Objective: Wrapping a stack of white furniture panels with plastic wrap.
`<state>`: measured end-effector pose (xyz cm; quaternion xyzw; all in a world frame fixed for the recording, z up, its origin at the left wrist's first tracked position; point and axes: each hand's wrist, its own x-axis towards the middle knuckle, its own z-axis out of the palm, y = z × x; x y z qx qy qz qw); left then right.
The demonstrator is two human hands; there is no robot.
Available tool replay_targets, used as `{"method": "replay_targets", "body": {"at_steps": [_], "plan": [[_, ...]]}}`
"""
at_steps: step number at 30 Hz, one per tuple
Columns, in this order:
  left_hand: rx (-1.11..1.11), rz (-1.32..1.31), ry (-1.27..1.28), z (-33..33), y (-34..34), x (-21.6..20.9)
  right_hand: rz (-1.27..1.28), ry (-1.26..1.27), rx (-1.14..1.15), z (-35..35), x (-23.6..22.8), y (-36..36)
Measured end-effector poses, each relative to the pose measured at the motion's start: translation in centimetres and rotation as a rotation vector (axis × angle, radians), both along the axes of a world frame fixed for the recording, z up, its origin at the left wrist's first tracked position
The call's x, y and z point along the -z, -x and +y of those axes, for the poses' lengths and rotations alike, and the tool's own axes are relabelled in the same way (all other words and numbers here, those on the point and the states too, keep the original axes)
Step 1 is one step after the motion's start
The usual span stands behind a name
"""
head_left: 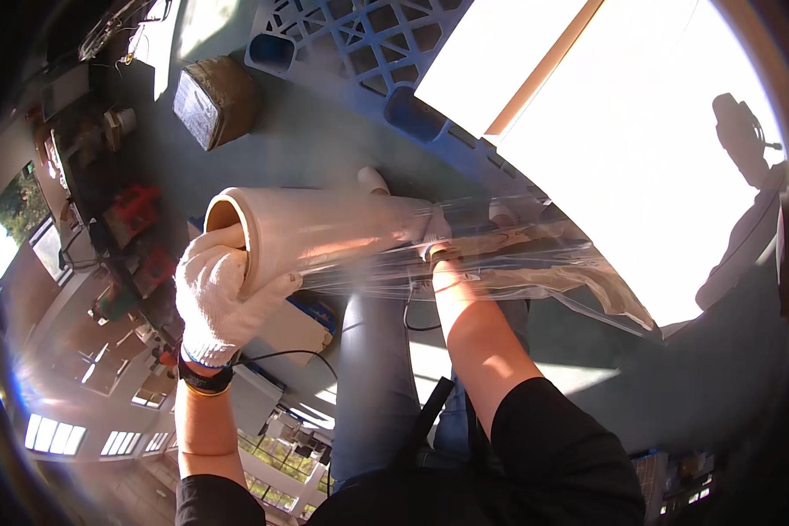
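Note:
A roll of clear stretch film (324, 226) lies crosswise in front of me, its open cardboard core facing left. My left hand (215, 294), in a white knitted glove, grips that end, with fingers inside the core and the thumb along the outside. At the roll's right end is my right hand (436, 231), partly covered by film and glare; it appears closed on the roll, though its fingers are mostly hidden. Loose, wrinkled film (526, 263) stretches from the roll across my right wrist toward the large white load at the right.
The brightly lit white load (622, 149) stands on a blue plastic pallet (368, 44), with a brown strip along its top. A brown wrapped block (217, 101) sits on the floor at the upper left. Cluttered benches and red items (136, 210) line the left. A cable runs near my left wrist.

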<state>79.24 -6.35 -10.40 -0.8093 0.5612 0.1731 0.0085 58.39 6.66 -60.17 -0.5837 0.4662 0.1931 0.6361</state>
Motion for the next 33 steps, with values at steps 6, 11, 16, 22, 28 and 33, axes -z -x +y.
{"method": "replay_targets", "body": {"at_steps": [6, 11, 16, 22, 28, 33], "plan": [[0.139, 0.130, -0.036, -0.7, -2.7, 0.3, 0.082, 0.105, -0.030, -3.6, -7.0, -5.9], [0.369, 0.256, -0.007, -3.8, -7.6, 4.2, 0.023, 0.041, 0.412, -2.4, 0.9, -1.8], [0.543, 0.393, 0.131, -4.7, -14.5, 10.2, -0.029, -0.401, 0.987, 0.0, -3.2, -10.8], [0.736, 0.673, 0.232, -8.8, -23.8, 14.8, -0.124, -0.761, 1.916, 1.9, -4.5, -12.3], [0.809, 0.522, 0.237, -12.6, -32.7, 13.7, -0.024, -0.528, 1.590, 1.2, -6.1, -25.5], [0.856, 0.402, 0.200, -17.2, -43.5, 11.3, -0.091, -0.862, 1.730, -6.0, -5.8, -37.5]]}}
